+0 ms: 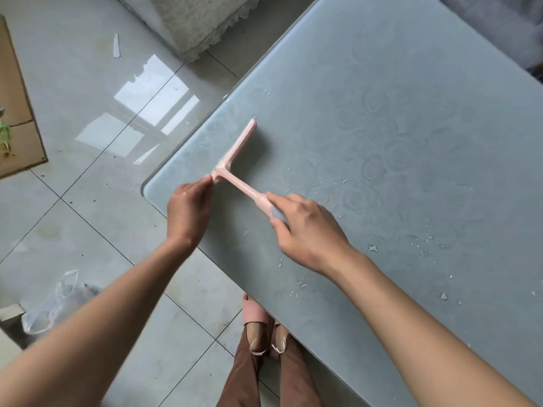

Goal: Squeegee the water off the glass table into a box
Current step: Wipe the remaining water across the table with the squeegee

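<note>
A pink T-shaped squeegee (235,160) lies on the frosted glass table (382,98), close to the table's near-left corner. My right hand (305,230) grips the grey end of its handle. My left hand (188,210) pinches the near end of the blade at the table's left edge. Small water drops (423,251) are scattered over the glass to the right of and below my right hand. No box shows near the table.
Glossy floor tiles (88,92) lie left of the table. A flat piece of cardboard (14,113) lies at the far left, a clear plastic bag (55,304) at lower left. A pale fringed cloth (194,22) hangs at the top. My feet (264,333) stand beside the table's near edge.
</note>
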Demonstrator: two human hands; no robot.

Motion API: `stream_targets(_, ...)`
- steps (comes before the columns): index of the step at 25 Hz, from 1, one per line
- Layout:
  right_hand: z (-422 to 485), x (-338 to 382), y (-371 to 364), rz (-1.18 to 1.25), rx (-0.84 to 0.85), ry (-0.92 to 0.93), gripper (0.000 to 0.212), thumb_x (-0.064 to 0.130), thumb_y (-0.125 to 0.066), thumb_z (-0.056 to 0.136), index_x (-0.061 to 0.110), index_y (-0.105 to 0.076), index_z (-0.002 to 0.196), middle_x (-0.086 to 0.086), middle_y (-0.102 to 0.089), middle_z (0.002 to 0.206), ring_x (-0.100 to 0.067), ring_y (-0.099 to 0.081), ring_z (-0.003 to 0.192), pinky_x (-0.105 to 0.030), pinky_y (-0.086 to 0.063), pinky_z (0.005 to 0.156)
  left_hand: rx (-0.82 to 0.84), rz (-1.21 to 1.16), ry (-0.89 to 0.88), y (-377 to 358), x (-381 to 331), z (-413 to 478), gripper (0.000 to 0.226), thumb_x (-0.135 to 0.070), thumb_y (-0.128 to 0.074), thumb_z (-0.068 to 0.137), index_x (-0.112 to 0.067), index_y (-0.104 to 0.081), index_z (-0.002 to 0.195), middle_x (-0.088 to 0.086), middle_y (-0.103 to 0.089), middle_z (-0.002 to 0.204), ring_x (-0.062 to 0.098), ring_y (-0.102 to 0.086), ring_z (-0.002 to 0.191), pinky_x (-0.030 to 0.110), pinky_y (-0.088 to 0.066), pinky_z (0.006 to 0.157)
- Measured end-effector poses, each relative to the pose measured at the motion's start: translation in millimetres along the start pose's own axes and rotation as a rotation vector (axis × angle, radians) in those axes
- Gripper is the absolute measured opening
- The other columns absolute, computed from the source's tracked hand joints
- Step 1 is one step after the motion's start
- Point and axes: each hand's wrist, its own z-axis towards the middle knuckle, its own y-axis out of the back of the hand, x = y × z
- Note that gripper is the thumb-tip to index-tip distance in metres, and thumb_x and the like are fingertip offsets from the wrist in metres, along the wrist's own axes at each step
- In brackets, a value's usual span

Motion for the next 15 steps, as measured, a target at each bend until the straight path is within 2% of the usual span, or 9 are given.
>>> stream_targets(4,-94,-63,18,0.098,0.019,-0.105,0.044,0.019,-0.055,0.092,0.031,-0.049,0.134,0.004,-0.060,0.109,-0.025,-0.061,0.093,-0.039,-0.048,0.077,0.096,-0.025,-0.168,-42,-53,-68,0.019,-0.011,-0.066,0.087,-0.010,-0.074,0.105,0.016,-0.073,0.092,0.031,-0.068,0.077,0.032,-0.051,0.065)
stream_targets(6,-137,-86,27,0.101,0.039,-0.178,0.044,0.018,-0.059,0.090,0.031,-0.053,0.132,0.014,-0.058,0.104,-0.016,-0.062,0.085,-0.031,-0.046,0.071,0.166,-0.073,-0.223,-54,-82,-100,0.017,-0.012,-0.069,0.085,-0.010,-0.074,0.101,0.010,-0.074,0.098,0.027,-0.068,0.074,0.033,-0.056,0.061)
stream_targets(8,-155,-92,34,0.056,0.028,-0.180,0.042,0.019,-0.060,0.090,0.029,-0.056,0.131,0.019,-0.056,0.098,-0.011,-0.059,0.076,-0.027,-0.044,0.064,0.236,-0.121,-0.180,-53,-98,-115,0.018,-0.015,-0.069,0.086,-0.010,-0.074,0.102,0.005,-0.073,0.104,0.026,-0.068,0.080,0.035,-0.057,0.065)
stream_targets(10,-145,-75,38,0.032,0.000,-0.098,0.042,0.025,-0.052,0.090,0.028,-0.054,0.131,0.016,-0.057,0.099,-0.015,-0.059,0.074,-0.030,-0.045,0.062,0.241,-0.125,-0.174,-36,-87,-104,0.020,-0.011,-0.071,0.084,-0.005,-0.074,0.103,0.010,-0.073,0.104,0.028,-0.070,0.085,0.036,-0.057,0.072)
stream_targets(13,-95,-37,27,0.021,-0.020,0.030,0.046,0.028,-0.042,0.091,0.027,-0.045,0.137,0.003,-0.056,0.106,-0.028,-0.059,0.081,-0.039,-0.049,0.064,0.129,-0.027,-0.237,0,-44,-64,0.023,-0.002,-0.072,0.081,0.001,-0.073,0.104,0.017,-0.072,0.102,0.031,-0.070,0.085,0.039,-0.056,0.076)
stream_targets(15,-57,-22,13,-0.025,0.007,0.061,0.045,0.025,-0.041,0.095,0.025,-0.038,0.140,-0.002,-0.053,0.109,-0.032,-0.057,0.086,-0.039,-0.045,0.067,0.088,0.017,-0.144,10,-25,-44,0.024,-0.005,-0.067,0.087,0.000,-0.071,0.109,0.017,-0.070,0.108,0.033,-0.069,0.094,0.042,-0.055,0.082)
